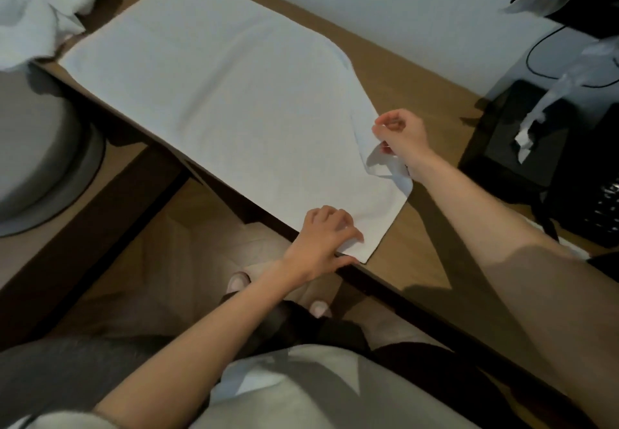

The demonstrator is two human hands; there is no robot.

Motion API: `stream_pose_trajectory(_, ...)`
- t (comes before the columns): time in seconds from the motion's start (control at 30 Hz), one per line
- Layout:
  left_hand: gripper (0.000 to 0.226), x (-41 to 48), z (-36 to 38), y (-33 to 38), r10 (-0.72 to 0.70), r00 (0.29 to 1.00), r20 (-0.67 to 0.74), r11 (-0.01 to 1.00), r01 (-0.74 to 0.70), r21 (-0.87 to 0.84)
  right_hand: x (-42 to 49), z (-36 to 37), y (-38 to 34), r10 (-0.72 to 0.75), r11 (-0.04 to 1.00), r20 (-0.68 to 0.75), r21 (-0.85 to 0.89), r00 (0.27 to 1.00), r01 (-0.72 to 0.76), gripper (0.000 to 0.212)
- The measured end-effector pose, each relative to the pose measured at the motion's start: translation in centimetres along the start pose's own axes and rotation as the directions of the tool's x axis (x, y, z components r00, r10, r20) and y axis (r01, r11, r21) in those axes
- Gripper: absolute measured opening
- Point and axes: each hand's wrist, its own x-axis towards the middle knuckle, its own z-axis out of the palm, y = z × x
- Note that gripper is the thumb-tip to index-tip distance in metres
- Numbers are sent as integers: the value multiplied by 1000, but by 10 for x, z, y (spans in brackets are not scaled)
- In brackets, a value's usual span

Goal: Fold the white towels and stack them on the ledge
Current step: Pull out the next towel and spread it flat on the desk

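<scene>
Item: white towel (214, 93), flat on our ledge (418, 100), running 11 to 5 o'clock. Left hand (326, 237) grips its 5 o'clock corner. Right hand (400, 135) pinches the lifted 3 o'clock corner. Risk, we judge: uneven pulling skews the fold or drags the towel off the lip.

Top: pale grey shirt (301, 391), short sleeve (63, 421)
Arms: bare forearms (207, 338)
Hands: left hand (321, 237), right hand (403, 137), both bare
Legs: dark trousers (335, 331)
Feet: pale pink slippers (238, 282)
</scene>
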Motion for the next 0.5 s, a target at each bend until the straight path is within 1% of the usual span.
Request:
stream_pose_trajectory(0.13, 27, -7, 4, 7, 51, 997, -54, 999, -51, 3, -2, -8, 5, 7, 1000, 70, -24, 998, -5, 13)
stream_pose_trajectory(0.2, 21, -8, 4, 11, 3, 996, -87, 997, -10, -80, -4, -10, 7, 10, 1000, 126, 14, 992, -12, 16)
stream_pose_trajectory(0.27, 19, -8, 1, 13, -149, 977, -149, 968, 114, -222, -5, -12, 9, 1, 1000, 159, 26, 987, -5, 19)
stream_pose_trajectory(0.33, 20, -9, -6, 14, -332, 924, -188, 898, 249, -364, -3, -13, 8, -23, 999, 156, 28, 988, 18, 23)
stream_pose_trajectory(0.37, 20, -10, -11, 14, -408, 891, -200, 851, 291, -436, -1, -13, 7, -33, 998, 145, 51, 989, 26, 23)
stream_pose_trajectory(0.43, 18, -13, -27, 11, -540, 810, -229, 734, 319, -599, 3, -9, 0, -52, 994, 123, 98, 991, 40, 20)
stream_pose_trajectory(0.5, 15, -14, -47, 5, -638, 731, -241, 612, 292, -735, 10, -3, -14, -63, 988, 97, 149, 993, 48, 17)
